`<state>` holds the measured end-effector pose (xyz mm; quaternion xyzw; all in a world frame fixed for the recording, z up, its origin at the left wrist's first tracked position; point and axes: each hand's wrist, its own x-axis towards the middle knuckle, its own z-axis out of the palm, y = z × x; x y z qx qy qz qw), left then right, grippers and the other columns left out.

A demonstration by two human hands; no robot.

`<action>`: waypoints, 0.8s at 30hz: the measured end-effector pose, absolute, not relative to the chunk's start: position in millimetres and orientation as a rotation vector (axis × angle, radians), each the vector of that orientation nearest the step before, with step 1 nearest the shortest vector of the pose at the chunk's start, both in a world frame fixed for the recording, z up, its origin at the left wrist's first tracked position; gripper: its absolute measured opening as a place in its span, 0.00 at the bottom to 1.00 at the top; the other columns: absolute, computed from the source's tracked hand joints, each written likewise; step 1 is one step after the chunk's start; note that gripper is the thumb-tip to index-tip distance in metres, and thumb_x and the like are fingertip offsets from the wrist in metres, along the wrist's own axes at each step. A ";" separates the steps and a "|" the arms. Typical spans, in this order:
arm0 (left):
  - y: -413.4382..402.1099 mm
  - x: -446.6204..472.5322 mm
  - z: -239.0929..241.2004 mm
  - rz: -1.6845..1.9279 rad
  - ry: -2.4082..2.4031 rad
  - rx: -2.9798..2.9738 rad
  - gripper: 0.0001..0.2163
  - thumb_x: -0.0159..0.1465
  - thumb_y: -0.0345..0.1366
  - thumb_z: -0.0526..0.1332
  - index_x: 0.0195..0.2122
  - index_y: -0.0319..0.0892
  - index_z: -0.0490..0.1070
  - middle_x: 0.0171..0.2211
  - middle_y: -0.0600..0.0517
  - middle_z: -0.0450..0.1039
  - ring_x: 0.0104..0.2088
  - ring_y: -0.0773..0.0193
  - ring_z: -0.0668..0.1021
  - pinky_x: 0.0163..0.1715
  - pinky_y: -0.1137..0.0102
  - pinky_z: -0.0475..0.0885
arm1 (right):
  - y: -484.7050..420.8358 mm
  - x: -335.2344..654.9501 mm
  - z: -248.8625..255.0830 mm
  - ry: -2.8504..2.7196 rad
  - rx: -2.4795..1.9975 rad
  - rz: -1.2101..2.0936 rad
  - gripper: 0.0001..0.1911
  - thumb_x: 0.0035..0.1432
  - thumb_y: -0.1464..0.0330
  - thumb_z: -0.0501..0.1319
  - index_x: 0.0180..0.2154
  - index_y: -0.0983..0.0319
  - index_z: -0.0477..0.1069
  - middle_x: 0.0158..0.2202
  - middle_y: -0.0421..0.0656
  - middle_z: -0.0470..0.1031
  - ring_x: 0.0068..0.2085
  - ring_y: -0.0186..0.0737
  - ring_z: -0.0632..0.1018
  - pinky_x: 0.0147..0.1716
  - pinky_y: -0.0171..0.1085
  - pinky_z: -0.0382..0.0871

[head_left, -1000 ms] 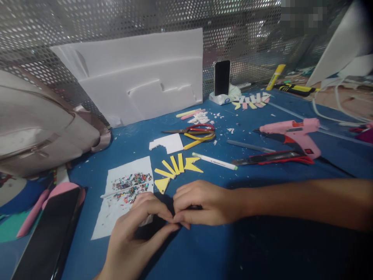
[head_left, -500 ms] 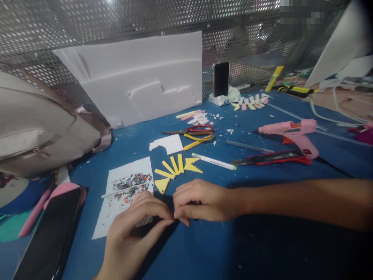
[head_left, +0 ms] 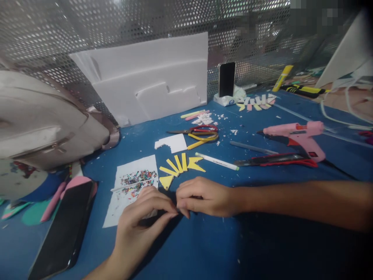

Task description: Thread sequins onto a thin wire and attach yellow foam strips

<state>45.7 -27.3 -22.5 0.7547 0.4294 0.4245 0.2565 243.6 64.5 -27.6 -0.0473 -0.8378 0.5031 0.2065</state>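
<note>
1. Left hand: your thumb and index fingertips are drawn together in a pinch beside the paper sheet. Whether they grip anything cannot be told.
2. Right hand: your fingers are curled, with the tips just beside the left pinch. Their grip is likewise hidden.
3. Location of work: any piece in hand would sit at the fingertips, low over the blue table. The yellow strips lie fanned just beyond your hands, between a yellow triangle and a notched yellow piece.
4. Pressure: use fingertips only, lightly; small parts would probably bend or slip under force.
5. Clearance: avoid sideways sweeps of the left knuckles, which could scatter the coloured flakes or disturb the fan.
6. Caution: hold the right forearm clear of the cutter.
</note>
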 end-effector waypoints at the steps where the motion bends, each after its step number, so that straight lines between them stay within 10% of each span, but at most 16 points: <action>1: -27.2 45.8 -22.0 1.150 1.164 2.041 0.08 0.62 0.24 0.64 0.35 0.46 0.74 0.32 0.56 0.77 0.33 0.64 0.76 0.39 0.63 0.67 | 64.4 243.7 -26.9 -2.323 -0.157 1.411 0.16 0.69 0.69 0.51 0.29 0.64 0.68 0.28 0.39 0.69 0.31 0.29 0.69 0.35 0.30 0.62; 18: -26.6 45.2 -19.8 1.184 1.281 1.939 0.07 0.64 0.26 0.61 0.33 0.46 0.72 0.30 0.57 0.74 0.32 0.66 0.75 0.43 0.64 0.65 | 65.3 242.0 -30.1 -2.203 -0.342 1.470 0.01 0.58 0.73 0.58 0.33 0.63 0.67 0.27 0.36 0.66 0.27 0.28 0.66 0.27 0.29 0.60; 24: -25.3 41.5 -20.8 1.206 1.238 1.988 0.09 0.63 0.23 0.59 0.34 0.46 0.70 0.30 0.57 0.73 0.33 0.66 0.75 0.40 0.67 0.66 | 69.1 243.3 -21.3 -2.069 -0.420 1.483 0.15 0.64 0.73 0.51 0.25 0.64 0.64 0.27 0.38 0.66 0.31 0.30 0.68 0.36 0.32 0.62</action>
